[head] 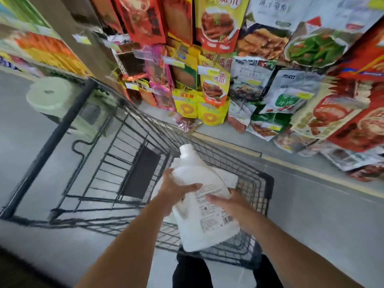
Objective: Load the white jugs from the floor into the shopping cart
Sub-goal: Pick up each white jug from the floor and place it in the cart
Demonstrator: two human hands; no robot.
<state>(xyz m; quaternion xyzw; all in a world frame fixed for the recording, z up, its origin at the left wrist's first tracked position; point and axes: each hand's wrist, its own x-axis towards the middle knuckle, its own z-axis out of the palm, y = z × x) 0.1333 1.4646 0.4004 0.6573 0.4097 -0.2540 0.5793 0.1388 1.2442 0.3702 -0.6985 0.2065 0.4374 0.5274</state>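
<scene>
I hold a white jug (204, 221) with a printed label over the black wire shopping cart (133, 154), its cap end pointing away from me. My left hand (173, 191) grips its upper body near the handle. My right hand (232, 208) presses against its labelled side. Under and behind the held jug, another white jug (225, 176) lies inside the cart basket, partly hidden. No jugs show on the floor in this view.
Shelves packed with colourful snack bags (259, 80) run along the right, close to the cart. A pale green round object (52, 96) sits beyond the cart handle bar (52, 146). Grey floor (311, 204) lies right of the cart, with a yellow strip at the shelf base.
</scene>
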